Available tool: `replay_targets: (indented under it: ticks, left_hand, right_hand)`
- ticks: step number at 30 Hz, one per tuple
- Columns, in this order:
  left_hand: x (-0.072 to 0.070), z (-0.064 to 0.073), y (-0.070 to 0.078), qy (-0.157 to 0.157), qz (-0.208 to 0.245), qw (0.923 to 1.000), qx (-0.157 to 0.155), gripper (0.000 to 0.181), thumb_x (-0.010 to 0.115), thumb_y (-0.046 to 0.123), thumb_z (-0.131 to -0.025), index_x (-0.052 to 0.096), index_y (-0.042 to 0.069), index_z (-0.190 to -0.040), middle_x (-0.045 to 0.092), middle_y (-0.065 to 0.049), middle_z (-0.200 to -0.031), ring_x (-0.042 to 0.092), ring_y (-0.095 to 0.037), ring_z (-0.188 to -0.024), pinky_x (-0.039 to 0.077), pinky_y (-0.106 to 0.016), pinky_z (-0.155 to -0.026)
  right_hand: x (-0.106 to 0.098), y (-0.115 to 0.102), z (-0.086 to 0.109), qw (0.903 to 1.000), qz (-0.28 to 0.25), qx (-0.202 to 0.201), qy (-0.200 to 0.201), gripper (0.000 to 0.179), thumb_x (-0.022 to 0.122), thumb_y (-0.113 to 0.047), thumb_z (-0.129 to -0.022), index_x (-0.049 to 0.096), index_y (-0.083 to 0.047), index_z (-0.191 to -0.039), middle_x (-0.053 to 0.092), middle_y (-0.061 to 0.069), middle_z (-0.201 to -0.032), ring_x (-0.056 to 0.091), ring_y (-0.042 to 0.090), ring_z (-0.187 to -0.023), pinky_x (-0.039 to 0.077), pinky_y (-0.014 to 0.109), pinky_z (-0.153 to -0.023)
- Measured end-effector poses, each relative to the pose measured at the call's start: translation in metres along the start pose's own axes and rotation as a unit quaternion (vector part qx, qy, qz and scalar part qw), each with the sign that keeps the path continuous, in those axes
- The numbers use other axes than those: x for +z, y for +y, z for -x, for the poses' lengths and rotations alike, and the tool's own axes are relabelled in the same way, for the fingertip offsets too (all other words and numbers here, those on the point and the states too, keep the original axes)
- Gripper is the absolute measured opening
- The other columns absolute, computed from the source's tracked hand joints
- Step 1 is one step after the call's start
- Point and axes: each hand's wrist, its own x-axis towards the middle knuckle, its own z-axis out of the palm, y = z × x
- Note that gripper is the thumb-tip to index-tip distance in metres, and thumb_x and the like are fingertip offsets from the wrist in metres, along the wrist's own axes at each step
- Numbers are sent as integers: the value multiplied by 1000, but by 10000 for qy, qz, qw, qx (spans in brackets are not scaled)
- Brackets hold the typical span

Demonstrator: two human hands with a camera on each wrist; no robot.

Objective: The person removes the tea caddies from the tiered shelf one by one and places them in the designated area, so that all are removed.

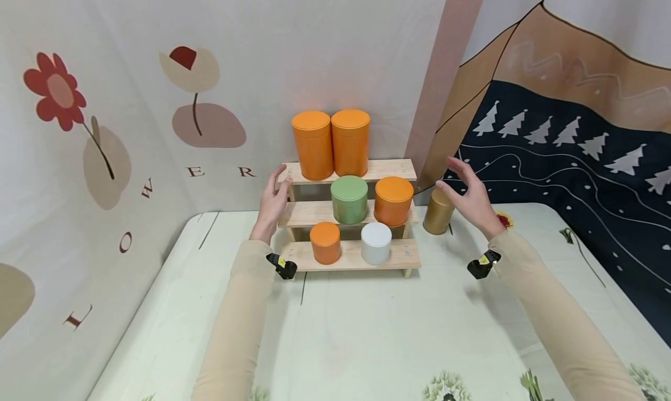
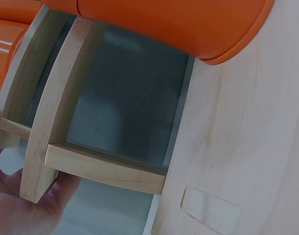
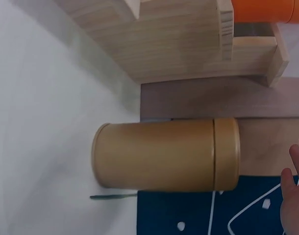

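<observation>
Bench: pale cloth, printed hangings behind
Rack: on bench
Left hand: half-bent at rack's end, part-hidden; hold unclear
Right hand: fingers spread, empty, near gold canister; wrist view crops it

Orange canisters, green canister, white canister, gold canister, pale wooden rack, navy cloth with white trees

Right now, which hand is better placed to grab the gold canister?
Probably the right hand: it hovers, empty, beside the gold canister, while the left hand is at the opposite end of the wooden stand.
</observation>
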Motion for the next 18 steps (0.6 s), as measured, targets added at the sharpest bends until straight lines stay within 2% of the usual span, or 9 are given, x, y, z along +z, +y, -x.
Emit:
replay_targets:
  ticks: [5,11,17,18]
  left_hand:
    - [-1,0,0,-28,-26,10000,34,55,44,51,-100,31,36,-150,19,6,-158,30,-31,-137,28,-52,-108]
    - [0,0,1,-8,-6,10000,4,54,44,50,-99,32,36,-150,20,5,-158,34,-32,-134,31,-51,-106]
    - [0,1,0,-6,35,10000,-20,53,44,49,-100,32,35,-150,19,6,-158,35,-32,-133,32,-51,-105]
    - [0,1,0,-9,28,10000,-19,53,44,50,-100,32,35,-150,19,6,-158,35,-32,-133,32,-51,-105]
  right_hand:
    - [4,-11,-5,9999,-64,-95,-54,63,62,-27,-96,32,-9,-149,34,11,-152,29,30,-139,21,50,-113]
    - [8,-21,-12,9995,-172,-218,-116,61,61,-24,-97,33,-9,-149,37,13,-150,30,32,-138,20,51,-113]
    - [13,-31,-19,9991,-191,-350,-108,59,62,-26,-96,36,-9,-147,39,10,-148,34,28,-136,23,48,-112]
    - [13,-39,-18,9990,-189,-382,-118,58,61,-23,-97,36,-7,-146,39,12,-148,34,30,-136,24,49,-112]
